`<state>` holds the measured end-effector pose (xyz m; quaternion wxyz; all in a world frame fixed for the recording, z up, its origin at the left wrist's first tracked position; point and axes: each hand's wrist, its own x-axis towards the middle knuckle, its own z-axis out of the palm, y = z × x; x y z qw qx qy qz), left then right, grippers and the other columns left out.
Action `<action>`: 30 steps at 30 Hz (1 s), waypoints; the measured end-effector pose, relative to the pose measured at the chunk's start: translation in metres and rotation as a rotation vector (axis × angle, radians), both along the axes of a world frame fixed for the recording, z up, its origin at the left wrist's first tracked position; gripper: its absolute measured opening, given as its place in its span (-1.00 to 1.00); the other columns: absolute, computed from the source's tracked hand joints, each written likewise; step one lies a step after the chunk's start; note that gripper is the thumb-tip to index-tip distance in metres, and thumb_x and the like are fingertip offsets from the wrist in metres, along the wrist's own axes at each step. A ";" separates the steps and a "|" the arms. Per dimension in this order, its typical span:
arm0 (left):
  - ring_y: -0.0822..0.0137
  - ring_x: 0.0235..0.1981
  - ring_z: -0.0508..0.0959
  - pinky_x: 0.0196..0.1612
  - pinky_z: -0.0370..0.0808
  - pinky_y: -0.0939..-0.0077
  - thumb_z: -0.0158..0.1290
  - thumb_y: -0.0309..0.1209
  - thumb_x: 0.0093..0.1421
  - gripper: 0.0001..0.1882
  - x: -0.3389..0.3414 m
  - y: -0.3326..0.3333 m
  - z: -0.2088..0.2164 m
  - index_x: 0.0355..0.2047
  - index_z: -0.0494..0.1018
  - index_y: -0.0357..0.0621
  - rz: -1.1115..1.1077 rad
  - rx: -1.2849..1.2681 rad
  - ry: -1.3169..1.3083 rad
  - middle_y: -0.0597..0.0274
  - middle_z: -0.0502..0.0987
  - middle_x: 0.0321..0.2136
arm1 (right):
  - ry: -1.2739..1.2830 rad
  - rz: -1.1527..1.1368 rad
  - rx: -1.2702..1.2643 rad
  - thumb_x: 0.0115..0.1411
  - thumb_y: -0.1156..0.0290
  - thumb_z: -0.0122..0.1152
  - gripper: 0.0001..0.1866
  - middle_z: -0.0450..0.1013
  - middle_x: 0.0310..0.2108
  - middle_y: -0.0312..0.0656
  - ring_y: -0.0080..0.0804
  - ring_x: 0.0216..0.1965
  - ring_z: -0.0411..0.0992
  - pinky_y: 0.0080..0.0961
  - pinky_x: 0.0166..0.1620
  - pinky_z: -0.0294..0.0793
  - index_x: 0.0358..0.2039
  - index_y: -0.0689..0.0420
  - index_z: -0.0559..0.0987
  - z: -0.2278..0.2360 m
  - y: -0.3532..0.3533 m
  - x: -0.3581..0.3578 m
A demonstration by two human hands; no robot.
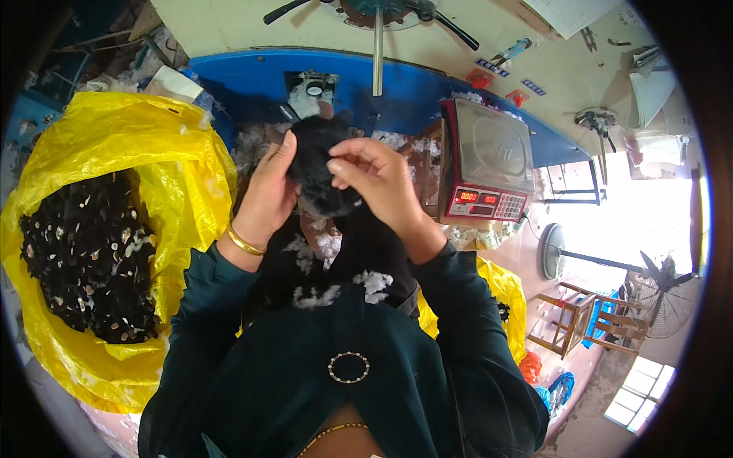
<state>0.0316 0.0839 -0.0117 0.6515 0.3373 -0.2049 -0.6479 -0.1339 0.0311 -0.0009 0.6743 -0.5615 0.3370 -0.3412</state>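
A black, furry plush piece [317, 156] is held up in front of my lap; its exact shape is hard to make out against the dark clothing. My left hand [267, 187] grips its left side, with the thumb up along the edge. My right hand [378, 179] is at its right side, thumb and fingertips pinched together close to the fur. Whatever those fingertips hold, if anything, is too small to make out. White stuffing tufts [374, 284] cling to my dark clothes below the piece.
On my left stands a yellow sack [195, 164] full of black plush pieces [88, 259] with pale spots. A red weighing scale [489, 149] sits at the right. Ahead, a metal tube [378, 53] juts from a machine with a blue panel [259, 80]. Wooden stools [565, 320] stand farther right.
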 end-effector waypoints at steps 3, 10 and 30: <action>0.33 0.17 0.28 0.24 0.18 0.43 -0.24 -0.18 0.41 -0.53 -0.013 -0.001 -0.006 0.23 0.15 -0.13 -0.051 -0.131 -0.053 0.16 0.27 0.18 | 0.299 -0.075 -0.455 0.02 0.48 0.37 -0.71 0.40 -0.47 -0.19 -0.49 -0.53 0.39 -0.57 -0.42 0.40 -0.25 0.23 0.50 -0.001 0.001 0.007; 0.32 0.18 0.27 0.23 0.21 0.43 -0.34 -0.13 0.43 -0.50 -0.008 0.000 -0.007 0.26 0.09 -0.11 -0.158 -0.074 -0.036 0.16 0.25 0.19 | 0.220 0.165 -0.357 0.08 0.50 0.30 -0.80 0.38 -0.52 -0.20 -0.45 -0.53 0.42 -0.55 -0.46 0.39 -0.37 0.22 0.43 0.004 -0.007 0.001; 0.47 -0.39 0.53 -0.32 0.48 0.64 0.10 -0.30 0.24 -0.69 -0.034 -0.072 0.013 -0.15 0.39 -0.29 -0.032 -0.144 -0.572 0.27 0.52 -0.38 | 0.680 -0.399 -1.067 -0.04 0.06 0.23 -0.66 0.46 -0.56 0.00 0.07 -0.44 0.43 -0.15 -0.42 0.41 -0.56 0.12 0.56 0.024 -0.180 0.018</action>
